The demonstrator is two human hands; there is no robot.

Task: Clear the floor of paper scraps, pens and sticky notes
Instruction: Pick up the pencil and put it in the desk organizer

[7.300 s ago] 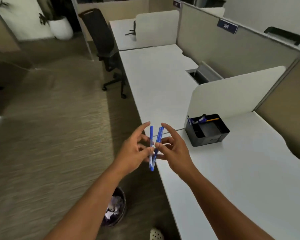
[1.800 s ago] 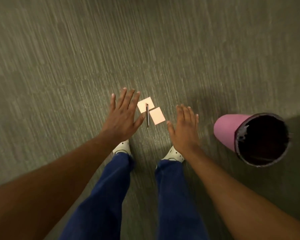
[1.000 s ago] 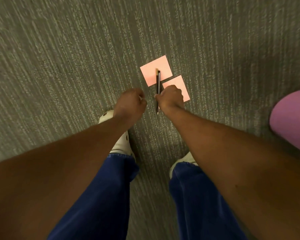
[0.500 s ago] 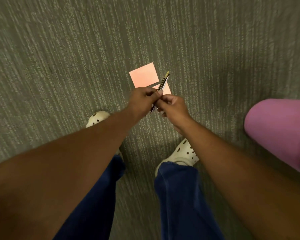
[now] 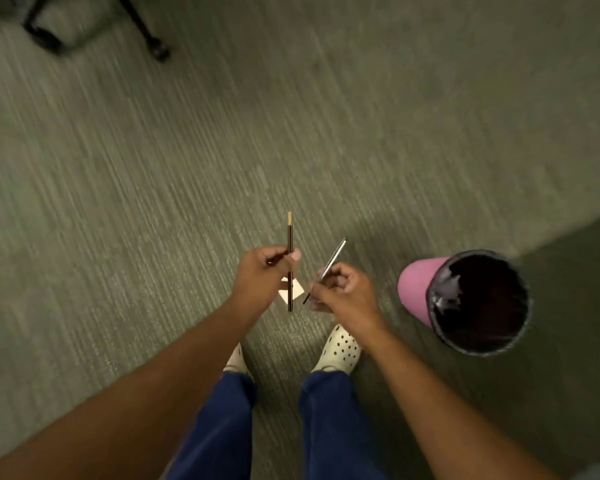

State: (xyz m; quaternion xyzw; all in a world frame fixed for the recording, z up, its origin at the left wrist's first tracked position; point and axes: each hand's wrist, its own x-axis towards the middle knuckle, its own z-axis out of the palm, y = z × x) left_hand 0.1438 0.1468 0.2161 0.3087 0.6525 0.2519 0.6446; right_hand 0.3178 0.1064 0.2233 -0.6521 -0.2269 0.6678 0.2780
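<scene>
both hands are closed round pens above the carpet. left hand (image 5: 262,277) pinches a dark pen (image 5: 290,244) between thumb and curled fingers at about the pen's middle, so that the shaft stands nearly straight up and down in the view; its pale gold end sticks out beyond the knuckles and its dark lower end hangs below the thumb. right hand (image 5: 340,292) holds a second pen (image 5: 333,259) in curled fingers near its lower part; this one is thin, silvery-grey and tilted, its free end leaning up and to the right, its dark tip poking out just below the fingers toward the left hand. the two pens are near each other but do not touch.

beneath them, on the floor (image 5: 153,202), a pale sticky note (image 5: 297,289) shows between the two hands, partly hidden by the left hand and crossed by the dark pen's lower end. a pink bin (image 5: 416,292) with a dark liner stands on the carpet to the right of the right hand, its mouth open toward the camera. white perforated shoes and blue trouser legs show below the hands, and a black chair base (image 5: 142,32) sits blurred at the upper left corner.
</scene>
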